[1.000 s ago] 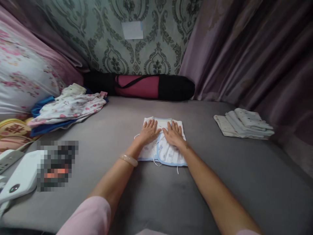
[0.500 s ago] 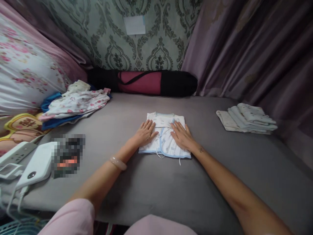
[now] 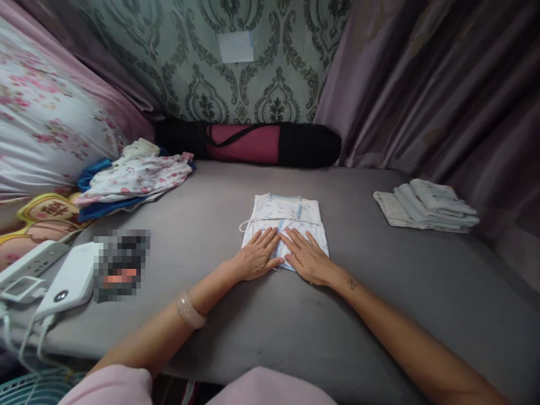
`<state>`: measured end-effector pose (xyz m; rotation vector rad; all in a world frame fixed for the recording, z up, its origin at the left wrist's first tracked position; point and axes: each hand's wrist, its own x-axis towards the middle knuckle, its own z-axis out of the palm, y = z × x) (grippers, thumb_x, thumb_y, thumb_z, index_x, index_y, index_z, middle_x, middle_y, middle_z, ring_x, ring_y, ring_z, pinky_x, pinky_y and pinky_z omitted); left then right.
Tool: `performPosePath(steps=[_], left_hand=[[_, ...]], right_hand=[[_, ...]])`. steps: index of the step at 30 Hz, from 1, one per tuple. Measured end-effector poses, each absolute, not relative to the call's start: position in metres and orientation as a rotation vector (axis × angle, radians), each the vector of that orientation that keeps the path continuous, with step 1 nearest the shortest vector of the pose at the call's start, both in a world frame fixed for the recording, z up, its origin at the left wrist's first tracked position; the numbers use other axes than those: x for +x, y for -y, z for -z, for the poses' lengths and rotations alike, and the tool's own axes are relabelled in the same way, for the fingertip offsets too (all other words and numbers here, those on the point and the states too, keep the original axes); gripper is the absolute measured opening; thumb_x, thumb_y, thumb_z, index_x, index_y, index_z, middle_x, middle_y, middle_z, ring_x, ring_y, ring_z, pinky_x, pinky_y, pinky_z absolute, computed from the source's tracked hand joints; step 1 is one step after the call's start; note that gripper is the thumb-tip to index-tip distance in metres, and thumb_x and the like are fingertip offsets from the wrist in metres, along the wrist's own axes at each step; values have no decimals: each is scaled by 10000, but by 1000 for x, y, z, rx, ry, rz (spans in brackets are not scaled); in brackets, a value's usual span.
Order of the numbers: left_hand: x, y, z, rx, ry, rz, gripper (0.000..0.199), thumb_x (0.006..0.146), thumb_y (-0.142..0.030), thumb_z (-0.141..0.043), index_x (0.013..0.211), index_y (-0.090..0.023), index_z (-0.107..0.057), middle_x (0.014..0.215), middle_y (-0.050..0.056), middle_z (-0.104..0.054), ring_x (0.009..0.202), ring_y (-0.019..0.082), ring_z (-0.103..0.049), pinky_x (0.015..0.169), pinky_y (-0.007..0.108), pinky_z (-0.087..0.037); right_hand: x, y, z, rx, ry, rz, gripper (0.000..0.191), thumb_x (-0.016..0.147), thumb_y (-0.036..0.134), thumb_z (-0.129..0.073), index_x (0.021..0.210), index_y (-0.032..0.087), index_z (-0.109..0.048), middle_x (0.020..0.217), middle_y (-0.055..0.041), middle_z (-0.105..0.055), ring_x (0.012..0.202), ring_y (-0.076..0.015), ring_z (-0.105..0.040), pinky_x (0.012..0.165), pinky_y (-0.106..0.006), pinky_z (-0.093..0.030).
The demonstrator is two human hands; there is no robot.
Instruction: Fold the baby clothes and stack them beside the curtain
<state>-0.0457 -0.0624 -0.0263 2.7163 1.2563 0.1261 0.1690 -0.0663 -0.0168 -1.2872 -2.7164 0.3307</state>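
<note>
Garment [image 3: 274, 209], folded, white with blue edging: flat on the grey sheet [image 3: 236, 349], its lower part under the left hand [image 3: 258, 257] and right hand [image 3: 310, 260], both palm-down, fingers extended, grasping nothing. Sideways drag from either palm could rumple the layers, and the loose tie [image 3: 241, 227] beyond the left hand might snag. Bag [image 3: 244, 147], long, black and red, beyond both hands: contents not visible.

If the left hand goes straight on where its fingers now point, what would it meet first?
Probably the right hand: its fingers lie just beside those of the left hand, on the shirt. Whether they touch is unclear.
</note>
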Motion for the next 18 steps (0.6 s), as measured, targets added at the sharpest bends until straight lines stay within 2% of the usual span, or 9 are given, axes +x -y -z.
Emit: performPosePath(steps=[5, 10, 14, 18], left_hand=[[-65, 81, 15, 2732, -1178, -222, 689, 933, -598, -321, 1434, -126, -346, 1534, 193, -279, 1446, 280, -196, 1164, 488, -197], [-103, 99, 3, 2686, -1154, -406, 434, 933, -466, -468, 1289, -223, -524, 1398, 144, -470, 1283, 276, -450, 1052, 463, -399], [-126, 103, -1, 2672, -1156, -425, 305, 961, -309, -440, 1229, -257, -575, 1254, 92, -574, 1128, 233, -531, 971, 415, -462], [-135, 99, -2, 2669, -1052, -333, 406, 951, -172, -368, 1309, -281, -526, 1270, 68, -587, 1120, 211, -543, 938, 370, -488]], right_hand=[[190, 92, 1, -1219, 2703, -561, 540, 1002, 426, -287, 1480, 179, -326, 1562, -83, -239, 1447, -200, -170, 1185, -452, -163], [229, 114, -5, -1195, 2578, -556, 402, 961, 328, -450, 1349, 255, -526, 1439, -69, -472, 1357, -221, -390, 1124, -443, -348], [259, 119, -2, -1204, 2532, -399, 419, 917, 159, -452, 1309, 261, -561, 1356, -77, -548, 1262, -217, -497, 1054, -420, -445], [276, 117, 5, -1234, 2625, -271, 559, 871, 38, -377, 1337, 308, -528, 1358, -60, -545, 1187, -217, -553, 992, -443, -490]])
